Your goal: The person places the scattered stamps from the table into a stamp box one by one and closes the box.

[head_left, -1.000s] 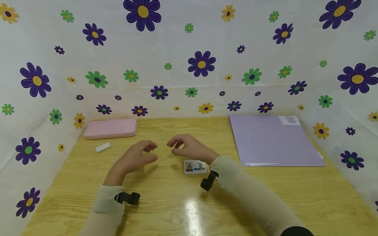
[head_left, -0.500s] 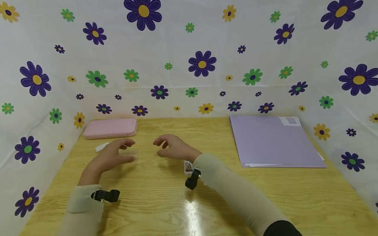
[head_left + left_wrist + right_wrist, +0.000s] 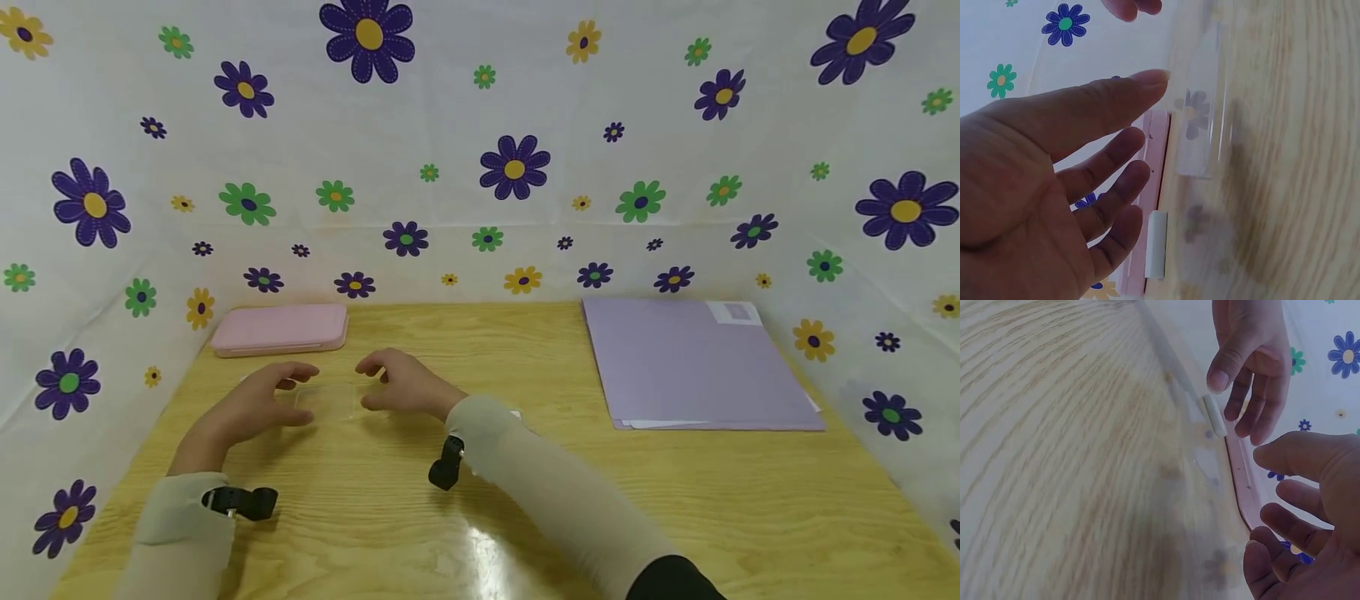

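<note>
A clear, see-through rectangular piece (image 3: 327, 403) lies on the wooden table between the two hands; in the left wrist view the clear piece (image 3: 1200, 119) shows a thick, shiny edge. On its left is my left hand (image 3: 255, 403), thumb and fingers parted and softly bent, with nothing in it. My right hand (image 3: 411, 385) faces it from the right side, its thumb and fingers also spread apart and holding nothing. Past the left fingers sits a small white block (image 3: 1156, 244), mostly hidden by that hand in the head view.
A pink case (image 3: 279, 328) stands at the back left. At the right lies a purple folder (image 3: 697, 362) with papers inside. A small white box peeks out behind the right sleeve (image 3: 555, 467). A flower-print cloth (image 3: 450, 125) walls the table.
Both hands have moved left across the table, the left one first. The clear piece now shows between them. My right sleeve now covers most of the small white printed box.
</note>
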`<state>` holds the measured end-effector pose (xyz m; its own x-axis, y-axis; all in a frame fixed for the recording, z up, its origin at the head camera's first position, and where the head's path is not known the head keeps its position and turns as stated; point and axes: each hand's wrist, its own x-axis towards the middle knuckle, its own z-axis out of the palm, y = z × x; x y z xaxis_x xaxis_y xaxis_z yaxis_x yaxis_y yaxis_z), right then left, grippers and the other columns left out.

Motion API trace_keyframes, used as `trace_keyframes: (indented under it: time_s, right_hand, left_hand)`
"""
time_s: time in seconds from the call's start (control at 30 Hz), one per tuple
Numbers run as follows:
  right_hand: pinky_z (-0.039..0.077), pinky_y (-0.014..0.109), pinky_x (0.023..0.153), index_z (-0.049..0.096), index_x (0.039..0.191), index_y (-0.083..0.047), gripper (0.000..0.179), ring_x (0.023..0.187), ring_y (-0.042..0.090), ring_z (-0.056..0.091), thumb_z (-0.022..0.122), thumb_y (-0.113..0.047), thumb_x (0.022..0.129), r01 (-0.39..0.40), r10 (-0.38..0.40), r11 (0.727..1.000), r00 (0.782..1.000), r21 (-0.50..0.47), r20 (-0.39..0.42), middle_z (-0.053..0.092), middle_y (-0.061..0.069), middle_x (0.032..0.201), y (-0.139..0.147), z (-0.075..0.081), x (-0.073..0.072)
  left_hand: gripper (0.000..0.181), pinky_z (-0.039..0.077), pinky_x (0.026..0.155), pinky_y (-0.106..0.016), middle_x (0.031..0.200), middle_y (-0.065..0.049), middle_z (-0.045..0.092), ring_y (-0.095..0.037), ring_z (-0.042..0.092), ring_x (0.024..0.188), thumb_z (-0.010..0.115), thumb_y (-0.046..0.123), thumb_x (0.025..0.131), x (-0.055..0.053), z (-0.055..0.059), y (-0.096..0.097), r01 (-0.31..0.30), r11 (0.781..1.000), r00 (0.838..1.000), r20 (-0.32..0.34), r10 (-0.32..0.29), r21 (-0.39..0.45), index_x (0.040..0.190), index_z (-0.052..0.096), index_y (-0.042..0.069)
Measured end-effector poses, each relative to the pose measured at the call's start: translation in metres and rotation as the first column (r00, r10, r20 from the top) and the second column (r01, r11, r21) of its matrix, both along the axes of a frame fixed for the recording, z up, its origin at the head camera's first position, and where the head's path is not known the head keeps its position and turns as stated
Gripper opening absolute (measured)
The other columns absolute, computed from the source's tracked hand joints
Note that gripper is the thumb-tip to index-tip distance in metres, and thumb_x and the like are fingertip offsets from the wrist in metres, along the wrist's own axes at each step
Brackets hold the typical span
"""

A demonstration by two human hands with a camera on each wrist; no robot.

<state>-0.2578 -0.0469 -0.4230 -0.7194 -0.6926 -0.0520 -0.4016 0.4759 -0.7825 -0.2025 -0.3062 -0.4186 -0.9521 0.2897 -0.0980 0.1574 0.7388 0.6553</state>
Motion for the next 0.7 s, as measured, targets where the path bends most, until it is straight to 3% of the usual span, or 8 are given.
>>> trace_keyframes:
  time_s: [0.33,0.47,0.57,0.7]
  right_hand:
    - [0.037,0.026,0.102,0.055,0.138,-0.01,0.057,0.12,0.016,0.049,0.077,-0.025,0.088,0.042,-0.038,0.994,0.998,0.098,-0.04,0.055,0.002,0.129,-0.029,-0.018,0.006]
    - [0.038,0.034,0.101,0.054,0.14,-0.015,0.061,0.118,0.019,0.048,0.078,-0.03,0.086,0.082,-0.073,0.987,0.995,0.141,-0.069,0.055,-0.002,0.128,-0.036,-0.021,0.009]
    - [0.04,0.043,0.094,0.054,0.14,-0.018,0.064,0.112,0.02,0.047,0.08,-0.034,0.084,0.109,-0.092,0.978,0.991,0.181,-0.096,0.055,-0.002,0.125,-0.041,-0.02,0.01]
    - [0.04,0.043,0.086,0.055,0.14,-0.021,0.067,0.109,0.02,0.046,0.08,-0.042,0.082,0.143,-0.103,0.95,0.983,0.279,-0.152,0.053,-0.002,0.123,-0.045,-0.019,0.013]
  left_hand:
    - [0.074,0.038,0.1,-0.059,0.144,-0.028,0.043,-0.047,0.042,0.129,0.08,0.022,0.084,-0.002,-0.007,-0.011,-0.011,0.999,0.994,0.113,0.015,-0.033,0.144,0.044,-0.001]
    - [0.076,0.036,0.102,-0.059,0.141,-0.03,0.044,-0.048,0.042,0.128,0.082,0.022,0.082,-0.003,-0.008,-0.012,-0.015,0.999,0.99,0.139,0.019,-0.035,0.143,0.043,-0.003]
    - [0.076,0.036,0.101,-0.06,0.139,-0.032,0.046,-0.05,0.043,0.126,0.083,0.019,0.08,-0.004,-0.007,-0.012,0.012,0.999,0.99,0.141,-0.008,-0.032,0.141,0.044,-0.005]
    - [0.074,0.037,0.1,-0.06,0.136,-0.034,0.046,-0.053,0.046,0.121,0.085,0.016,0.078,-0.007,-0.01,-0.013,0.074,0.997,0.99,0.125,-0.07,-0.034,0.138,0.047,-0.006]
